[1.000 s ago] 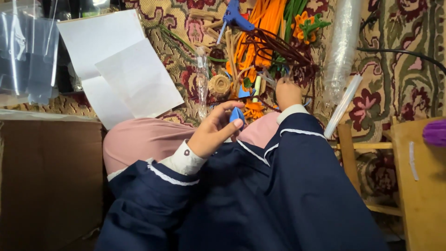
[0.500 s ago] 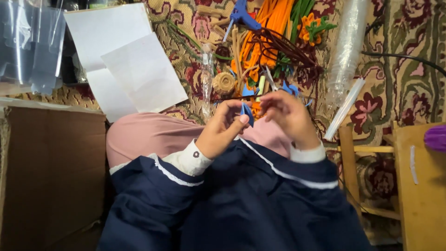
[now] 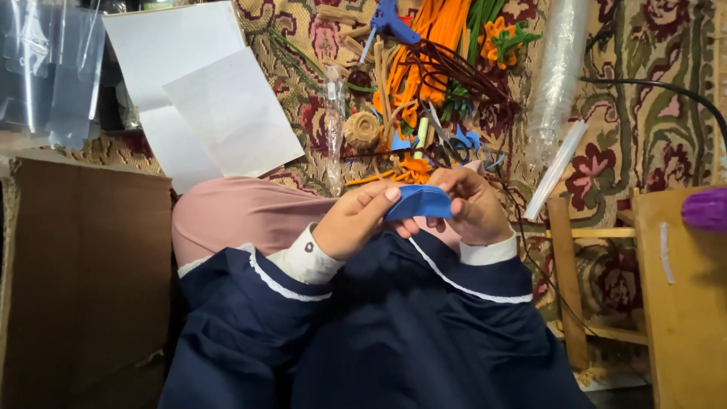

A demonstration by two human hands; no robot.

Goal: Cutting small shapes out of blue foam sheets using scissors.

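A small blue piece of craft material (image 3: 421, 202) is held flat between both hands over my lap. My left hand (image 3: 356, 221) pinches its left end with thumb and fingers. My right hand (image 3: 475, 204) grips its right end, fingers curled around it. Both sleeves are dark blue with white cuffs. Just beyond the hands, on the patterned carpet, lies a heap of orange, green and brown pipe cleaners (image 3: 432, 53), a blue glue gun (image 3: 390, 19), a small twine-wrapped roll (image 3: 362, 130) and blue scraps (image 3: 463, 140).
White paper sheets (image 3: 204, 98) lie at the upper left beside clear plastic (image 3: 45, 68). A cardboard box (image 3: 83, 273) stands at the left. A wooden stool (image 3: 644, 265) with a purple object (image 3: 706, 210) is at the right. A plastic roll (image 3: 556, 76), a glue stick (image 3: 555, 171) and a black cable (image 3: 659, 87) lie beyond.
My right hand came back from the craft pile to my lap and took hold of the blue piece, which is now spread flat between both hands.
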